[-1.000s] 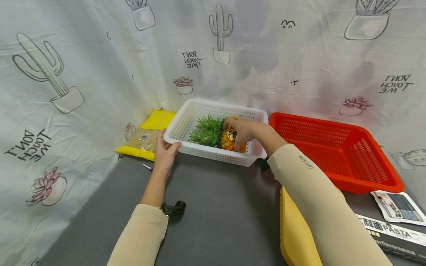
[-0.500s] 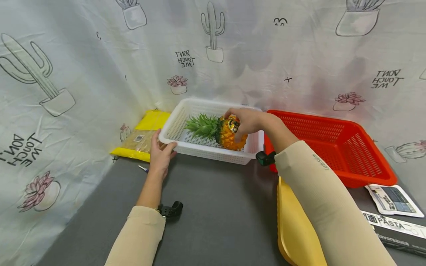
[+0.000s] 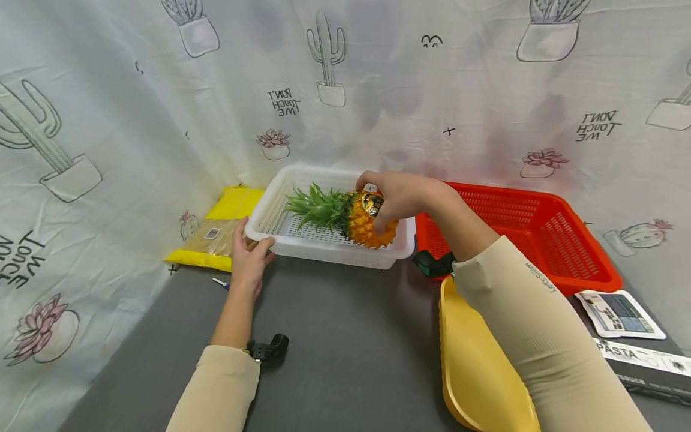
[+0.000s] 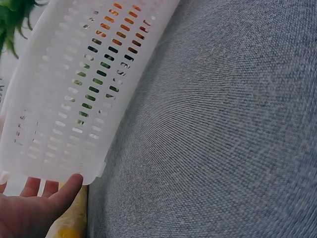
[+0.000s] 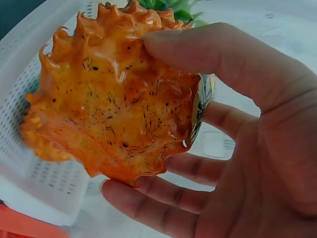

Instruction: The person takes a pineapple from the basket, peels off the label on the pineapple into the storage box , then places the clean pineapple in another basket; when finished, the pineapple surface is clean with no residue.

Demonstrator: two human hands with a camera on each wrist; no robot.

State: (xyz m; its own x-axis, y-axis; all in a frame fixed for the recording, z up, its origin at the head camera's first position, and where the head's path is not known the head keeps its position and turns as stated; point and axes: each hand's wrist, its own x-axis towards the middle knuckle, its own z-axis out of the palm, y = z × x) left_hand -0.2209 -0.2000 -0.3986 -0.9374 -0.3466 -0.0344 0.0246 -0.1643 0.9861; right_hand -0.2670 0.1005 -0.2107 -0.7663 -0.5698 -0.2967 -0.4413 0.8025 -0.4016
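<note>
My right hand (image 3: 402, 195) grips an orange pineapple (image 3: 358, 225) around its body, thumb on the near side and fingers on the far side. Its green leafy crown (image 3: 315, 207) points left, and a black and gold label shows near my fingers. The pineapple is over the white perforated basket (image 3: 335, 254). In the right wrist view another bumpy orange part (image 5: 44, 141) shows behind the held pineapple body. My left hand (image 3: 249, 261) holds the basket's left corner, thumb on the near side. Through the basket holes in the left wrist view, orange and green show.
A red basket (image 3: 583, 240) stands right of the white one. Nearer lies a yellow tray (image 3: 480, 366), partly under my right sleeve. A yellow bag (image 3: 234, 204), a small pen-like item (image 3: 220, 282), a white pouch (image 3: 621, 313) and a pasta box (image 3: 648, 360) lie around.
My right hand has risen slightly with the pineapple, and more of its body shows. The left hand keeps its hold on the basket. The head view has turned a little right.
</note>
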